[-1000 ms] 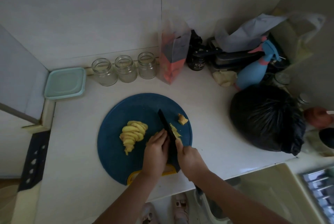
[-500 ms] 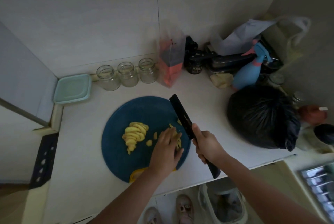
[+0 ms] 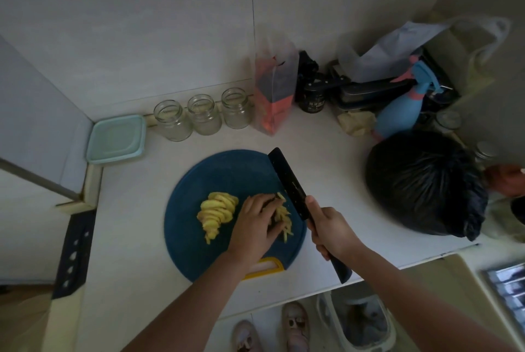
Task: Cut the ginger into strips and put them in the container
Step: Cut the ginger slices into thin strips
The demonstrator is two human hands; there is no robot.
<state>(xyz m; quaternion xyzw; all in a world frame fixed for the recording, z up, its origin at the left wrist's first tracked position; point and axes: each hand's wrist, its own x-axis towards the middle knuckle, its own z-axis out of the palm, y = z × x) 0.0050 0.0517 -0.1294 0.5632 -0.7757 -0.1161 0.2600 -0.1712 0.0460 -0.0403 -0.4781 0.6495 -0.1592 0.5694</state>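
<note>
The knife is no longer pressed down on the blue board. A second ago it was cutting right next to the fingers. Now it is lifted up and tilted, over the right edge of the board. Its handle is wrapped tight by the right grip.

The left grip is laid over the thin ginger strips, with its fingers bent down on them. It cannot be told if the strips are pinched or only pushed together. The strips are on the right side of the board, partly hidden under the fingers. The ginger slices not yet cut thin are left in a leaning pile just beside the left grip.

So one small batch looks cut, and it seems to be gathered up for moving. No ginger is seen in any container yet. A pale green box with its lid on is kept at the back left of the surface, well apart from the board. Three glass jars are lined up beside it. Which one is meant cannot be told. Much cutting is left to be done.
</note>
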